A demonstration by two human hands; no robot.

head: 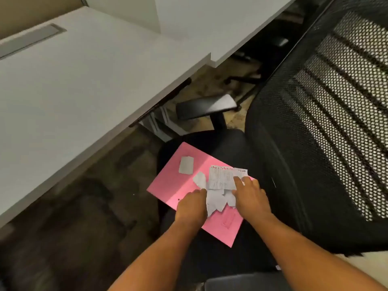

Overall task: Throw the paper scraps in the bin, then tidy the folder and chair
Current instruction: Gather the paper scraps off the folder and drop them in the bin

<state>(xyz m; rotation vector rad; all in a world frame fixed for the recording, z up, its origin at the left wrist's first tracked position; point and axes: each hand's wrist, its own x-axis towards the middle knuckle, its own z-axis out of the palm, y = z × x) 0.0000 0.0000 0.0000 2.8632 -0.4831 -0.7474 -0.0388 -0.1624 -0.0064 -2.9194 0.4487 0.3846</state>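
A pink folder [172,185] lies flat on the seat of a black office chair [231,148]. White paper scraps lie on it: a pile of torn pieces [219,199] between my hands, a printed piece [222,177] on top, a small crumpled one [200,179] and a lone blank scrap [186,164] farther up. My left hand [192,206] rests on the folder, fingers touching the pile's left edge. My right hand [249,195] presses on the pile's right side, one finger on the printed piece. No bin is in view.
A white desk [73,91] runs along the left, a second desk [210,22] behind it. The chair's mesh back [336,101] fills the right side, one armrest [206,107] juts toward the desk, another [252,282] is at the bottom. Dark carpet [84,217] lies below.
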